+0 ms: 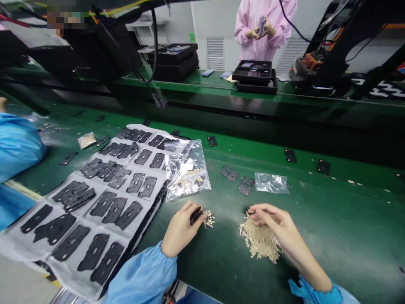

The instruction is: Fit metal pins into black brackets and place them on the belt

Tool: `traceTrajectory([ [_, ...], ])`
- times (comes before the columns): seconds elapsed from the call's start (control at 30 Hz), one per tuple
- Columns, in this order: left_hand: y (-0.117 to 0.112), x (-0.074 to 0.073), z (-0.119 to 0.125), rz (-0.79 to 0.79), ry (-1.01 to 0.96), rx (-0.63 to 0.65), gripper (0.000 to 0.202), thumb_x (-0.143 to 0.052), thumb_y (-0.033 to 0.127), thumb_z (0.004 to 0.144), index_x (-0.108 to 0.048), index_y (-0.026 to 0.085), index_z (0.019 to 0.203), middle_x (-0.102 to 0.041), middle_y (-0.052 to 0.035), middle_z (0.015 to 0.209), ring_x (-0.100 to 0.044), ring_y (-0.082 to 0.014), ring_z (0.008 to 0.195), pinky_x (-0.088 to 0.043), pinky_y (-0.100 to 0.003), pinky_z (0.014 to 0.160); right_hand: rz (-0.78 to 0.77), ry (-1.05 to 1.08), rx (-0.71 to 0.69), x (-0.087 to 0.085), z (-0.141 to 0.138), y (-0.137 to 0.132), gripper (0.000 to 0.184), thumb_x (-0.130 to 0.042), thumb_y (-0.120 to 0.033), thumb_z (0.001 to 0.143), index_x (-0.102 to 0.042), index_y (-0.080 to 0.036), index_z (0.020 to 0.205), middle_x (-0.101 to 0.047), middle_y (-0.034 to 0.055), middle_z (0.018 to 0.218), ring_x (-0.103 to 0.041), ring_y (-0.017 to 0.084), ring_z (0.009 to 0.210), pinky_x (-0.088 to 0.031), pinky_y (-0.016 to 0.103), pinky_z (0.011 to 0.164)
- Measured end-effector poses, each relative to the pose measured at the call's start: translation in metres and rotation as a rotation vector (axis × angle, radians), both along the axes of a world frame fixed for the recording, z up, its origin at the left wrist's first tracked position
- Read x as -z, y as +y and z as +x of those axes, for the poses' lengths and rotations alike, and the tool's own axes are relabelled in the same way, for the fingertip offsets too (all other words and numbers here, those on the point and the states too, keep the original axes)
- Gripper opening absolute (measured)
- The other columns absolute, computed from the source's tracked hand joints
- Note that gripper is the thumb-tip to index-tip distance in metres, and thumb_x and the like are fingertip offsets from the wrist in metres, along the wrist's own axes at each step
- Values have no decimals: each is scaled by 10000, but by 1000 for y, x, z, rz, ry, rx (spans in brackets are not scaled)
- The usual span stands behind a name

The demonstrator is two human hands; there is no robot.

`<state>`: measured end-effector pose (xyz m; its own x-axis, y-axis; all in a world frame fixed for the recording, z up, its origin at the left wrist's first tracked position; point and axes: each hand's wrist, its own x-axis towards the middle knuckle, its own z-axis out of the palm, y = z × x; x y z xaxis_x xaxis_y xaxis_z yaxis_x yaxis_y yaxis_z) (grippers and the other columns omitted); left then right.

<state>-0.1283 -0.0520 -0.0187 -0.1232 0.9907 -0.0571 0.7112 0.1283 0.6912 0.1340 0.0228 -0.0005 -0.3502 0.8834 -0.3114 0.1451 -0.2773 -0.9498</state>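
My left hand (182, 227) is closed around a small black flat part (195, 215), with a few tiny beige metal pieces (209, 219) lying just right of its fingertips. My right hand (278, 226) rests over a heap of the same beige pieces (260, 241), its fingers pinched together at the pile's top left edge; what they pinch is too small to make out. Both hands sit low on a green work surface (335, 219).
A white sheet (66, 253) covered with several black flat plates lies at left. A clear bag of beige pieces (186, 169) sits above my left hand, an emptier bag (271, 183) and loose black plates (246, 185) further right. Black trays (256, 76) and a person in pink (262, 29) stand behind.
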Motion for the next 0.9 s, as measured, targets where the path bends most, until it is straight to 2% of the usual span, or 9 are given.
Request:
traceTrajectory([
  [0.13,0,3,6,-64,93,3,146,-571,368,787,-578,233,842,-572,10,821,-490,-120,552,-398,-238,543,27,14,33,0,4,2,266,-609,-432,792,-680,-188,870,-689,96,897,-639,216,788,-519,326,701],
  [0.27,2,2,5,-71,70,30,87,-536,293,808,-586,226,782,-592,8,794,-520,-132,594,-395,-237,552,7,12,21,3,6,1,277,-607,-434,794,-680,-178,872,-688,103,884,-633,215,788,-515,317,685],
  [0.47,3,2,-2,-7,-46,50,240,-463,328,867,-610,193,734,-593,-21,726,-558,-158,659,-420,-256,603,24,-16,-4,11,7,0,286,-584,-444,805,-670,-182,881,-684,97,888,-632,210,790,-519,306,678],
  [0.53,1,2,-3,11,-85,39,252,-465,338,871,-638,185,769,-611,-32,758,-579,-164,695,-435,-261,635,76,-71,-8,14,7,0,282,-560,-441,816,-665,-187,878,-678,96,893,-634,219,790,-522,317,675],
  [0.63,-1,4,-4,33,-148,-7,223,-501,337,856,-663,183,874,-653,-43,826,-605,-174,748,-453,-265,669,272,-230,-2,16,5,-3,235,-519,-392,842,-667,-211,861,-659,83,907,-623,225,797,-512,322,677],
  [0.7,-2,6,-3,22,-169,-52,210,-532,347,836,-653,177,857,-660,-33,794,-595,-162,693,-449,-256,635,386,-295,-18,16,-2,-8,207,-504,-350,854,-672,-230,851,-647,71,884,-611,221,789,-503,316,673],
  [0.73,-3,6,-2,8,-171,-66,208,-540,355,829,-642,174,818,-651,-22,751,-576,-151,647,-440,-248,607,392,-283,-46,16,-7,-12,200,-501,-336,856,-674,-235,850,-639,66,859,-608,215,769,-505,310,657],
  [0.83,-2,3,3,-2,-161,-51,222,-540,360,826,-604,171,728,-597,0,673,-508,-125,572,-407,-235,559,241,-114,-152,17,-34,-27,189,-503,-311,850,-667,-225,891,-598,61,841,-597,177,666,-515,266,527],
  [0.9,-2,-1,6,20,-166,-19,218,-540,351,825,-603,170,721,-584,-5,691,-501,-123,584,-401,-236,566,194,-11,-202,20,-58,-35,213,-518,-272,833,-643,-228,1000,-574,71,974,-583,152,646,-508,236,464],
])
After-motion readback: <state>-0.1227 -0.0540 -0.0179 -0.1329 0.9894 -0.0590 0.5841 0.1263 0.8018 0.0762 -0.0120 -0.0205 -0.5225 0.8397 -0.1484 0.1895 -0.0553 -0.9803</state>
